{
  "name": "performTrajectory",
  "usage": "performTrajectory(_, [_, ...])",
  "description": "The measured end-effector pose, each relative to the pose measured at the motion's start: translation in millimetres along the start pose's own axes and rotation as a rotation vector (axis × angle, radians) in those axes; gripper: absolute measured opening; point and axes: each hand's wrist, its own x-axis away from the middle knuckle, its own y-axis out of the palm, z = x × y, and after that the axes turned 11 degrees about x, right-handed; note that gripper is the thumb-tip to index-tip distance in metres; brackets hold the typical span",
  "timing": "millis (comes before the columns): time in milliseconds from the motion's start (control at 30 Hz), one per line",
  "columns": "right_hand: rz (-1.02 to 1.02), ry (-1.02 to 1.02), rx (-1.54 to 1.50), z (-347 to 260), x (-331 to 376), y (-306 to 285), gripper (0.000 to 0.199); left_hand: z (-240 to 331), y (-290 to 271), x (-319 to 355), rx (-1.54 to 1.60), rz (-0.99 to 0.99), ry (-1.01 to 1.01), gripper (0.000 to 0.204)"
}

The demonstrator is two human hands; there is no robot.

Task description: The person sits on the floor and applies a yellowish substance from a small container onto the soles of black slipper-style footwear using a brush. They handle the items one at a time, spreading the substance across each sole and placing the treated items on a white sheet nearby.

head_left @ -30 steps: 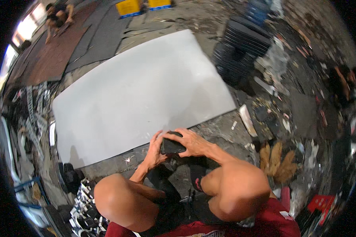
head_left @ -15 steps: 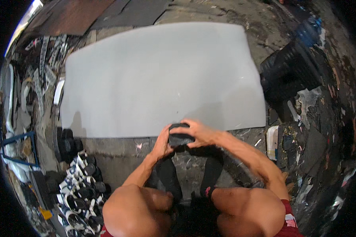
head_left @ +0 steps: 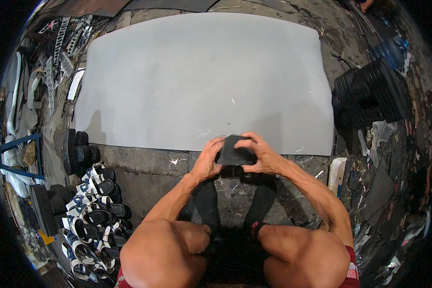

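Observation:
Between my hands is a dark grey block with a flat, angular face [head_left: 236,152]; its exact kind cannot be made out. My left hand [head_left: 208,160] grips its left side, fingers bent along the edge. On the opposite side my right hand [head_left: 263,156] is closed round it, with fingers over the top and the thumb underneath. The block is held above the near edge of a large light grey sheet [head_left: 201,81] that lies flat on the ground. My feet and dark-covered shins are below the hands.
Many white and black sandals [head_left: 100,217] are heaped at the lower left, beside stacked black soles [head_left: 80,153]. A blue frame [head_left: 20,169] stands further left, below cut-out scrap strips [head_left: 60,41]. Ribbed black stacks [head_left: 367,93] sit right of the sheet, with a whitish box-like piece [head_left: 337,172] nearer me.
The block has tilted so its flat face shows more, and both hands have shifted slightly right and up. My right fingers have moved toward its right side. The whole view has shifted a little.

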Motion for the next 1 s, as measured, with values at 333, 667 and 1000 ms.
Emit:
performTrajectory(333, [0.767,0.338,-0.051,-44.3,62.7,-132.2,0.097,5.9,1.1,0.4,0.011,0.012,-0.051,0.085])
performTrajectory(667, [0.820,0.402,0.191,-80.6,101.8,-208.4,0.063,2.6,6.4,1.8,-0.020,0.066,0.013,0.077])
performTrajectory(1000, [0.770,0.302,0.222,-306.2,36.9,-383.6,0.072,-2.0,25.0,-17.1,0.029,0.067,0.148,0.074])
